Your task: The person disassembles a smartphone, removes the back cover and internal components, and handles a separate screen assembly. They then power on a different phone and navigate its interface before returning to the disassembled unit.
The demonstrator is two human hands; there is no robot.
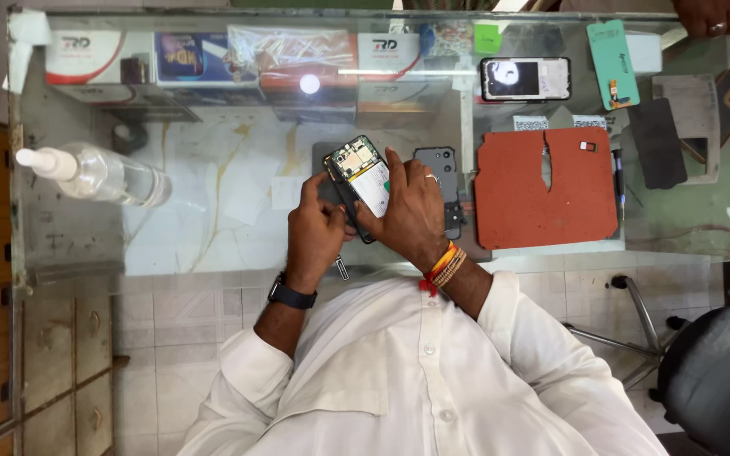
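Both of my hands hold an opened phone [359, 175] above the glass counter [213, 245], its circuit board and white battery facing up. My left hand [314, 232], with a black watch on the wrist, grips the phone's lower left edge. My right hand [411, 211], wearing a ring and orange wrist threads, clasps the right side with a finger lying on the battery. A small metal tool [341, 269] sticks out below my left hand. A grey back cover [443, 171] lies just right of the phone, partly hidden by my right hand.
A red work mat [547, 187] lies to the right. Behind it are a phone with a lit screen [524, 78], a teal back panel [612, 63] and dark panels [657, 142]. A clear spray bottle [95, 173] lies left. Another person's hand [720, 15] rests at the top right. A black chair [711, 371] stands lower right.
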